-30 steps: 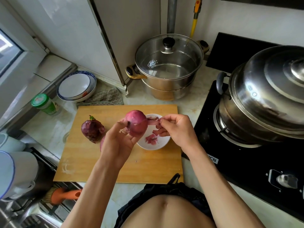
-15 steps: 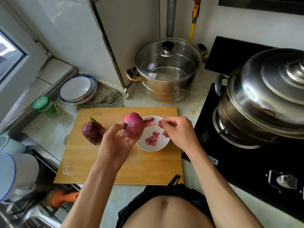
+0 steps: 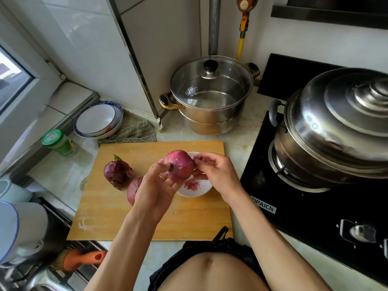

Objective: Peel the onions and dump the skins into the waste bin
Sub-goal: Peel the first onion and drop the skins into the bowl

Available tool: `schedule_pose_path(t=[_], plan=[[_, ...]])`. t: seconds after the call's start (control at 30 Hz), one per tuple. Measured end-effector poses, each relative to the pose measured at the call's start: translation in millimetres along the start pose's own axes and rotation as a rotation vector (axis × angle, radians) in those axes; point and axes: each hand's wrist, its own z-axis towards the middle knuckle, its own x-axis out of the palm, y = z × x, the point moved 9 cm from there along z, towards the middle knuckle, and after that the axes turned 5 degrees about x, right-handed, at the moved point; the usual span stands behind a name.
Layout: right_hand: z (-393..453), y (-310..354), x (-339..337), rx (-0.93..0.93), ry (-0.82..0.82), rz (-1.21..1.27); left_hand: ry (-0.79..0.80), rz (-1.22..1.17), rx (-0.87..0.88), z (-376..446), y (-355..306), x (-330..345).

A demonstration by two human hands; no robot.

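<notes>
The left hand (image 3: 156, 186) is cupping a red onion (image 3: 178, 165) above the wooden cutting board (image 3: 189, 219), fingers curled round its near side so that it is resting against the fingertips. The right hand (image 3: 212, 171) is working at the onion's right flank, thumb and forefinger pinching a thin flake of skin right against the bulb. Both are hovering over a small white bowl (image 3: 201, 191), where pink scraps of skin (image 3: 192, 183) are already lying.

The onion is looking firm and round, probably fairly light, its pink surface dull and streaky where dry skin is clinging. That roundness is likely making it prone to rolling, so a cradling grip from below seems right, while the papery skin, brittle and easily torn, is best taken by a loose edge near the tip or root.

Two more onions are waiting on the board to the left: a dark purple one (image 3: 117, 172) with a green sprout and ragged skin, apparently unpeeled, and a paler one (image 3: 134, 191) half hidden behind the left wrist. No waste bin is showing.

On the far side a steel pot with a glass lid (image 3: 212, 95) is standing on the pale stone counter (image 3: 63, 175); to the right a domed steel pot (image 3: 336, 127) is sitting on the black glass stove (image 3: 315, 217).
</notes>
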Motion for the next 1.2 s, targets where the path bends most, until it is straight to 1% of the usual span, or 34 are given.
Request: schedule_pose_path(t=[0.17,0.3,0.43,0.57,0.67,0.83,0.93,1.03,1.1,1.13,1.2], plan=[[0.2,-2.6,0.4,0.048,-0.035,0.022,0.008,-0.005,-0.012,-3.0,-0.1,2.5],[2.6,-6.1,3.5,0.055,0.004,-0.047,0.014,-0.053,-0.042,-5.6,1.1,5.0],[3.4,-6.5,-0.2,0.059,0.007,-0.048,0.022,-0.063,-0.053,-10.2,-0.2,8.8],[5.9,-8.3,-0.4,0.075,0.009,-0.091,-0.025,-0.123,-0.085,-13.2,6.2,8.1],[9.0,-10.8,-1.0,0.066,-0.026,-0.133,-0.045,-0.182,-0.103,-12.9,10.8,6.6],[13.0,-1.6,-5.5,-0.034,-0.148,-0.275,-0.087,-0.250,-0.131,-11.7,15.7,7.4],[13.5,4.3,-4.2,-0.102,-0.191,-0.375,-0.096,-0.261,-0.143,-10.9,18.4,6.7],[7.4,18.3,-10.0,-0.219,-0.266,-0.529,-0.128,-0.265,-0.124,-11.4,15.5,-0.2],[3.2,29.9,-23.1,-0.294,-0.340,-0.571,-0.169,-0.231,-0.094,-12.1,10.2,-11.0],[2.5,33.2,-28.1,-0.309,-0.354,-0.573,-0.189,-0.201,-0.076,-12.1,7.0,-17.9],[3.0,34.4,-27.3,-0.322,-0.311,-0.580,-0.220,-0.143,-0.052,-13.0,1.6,-29.8]])
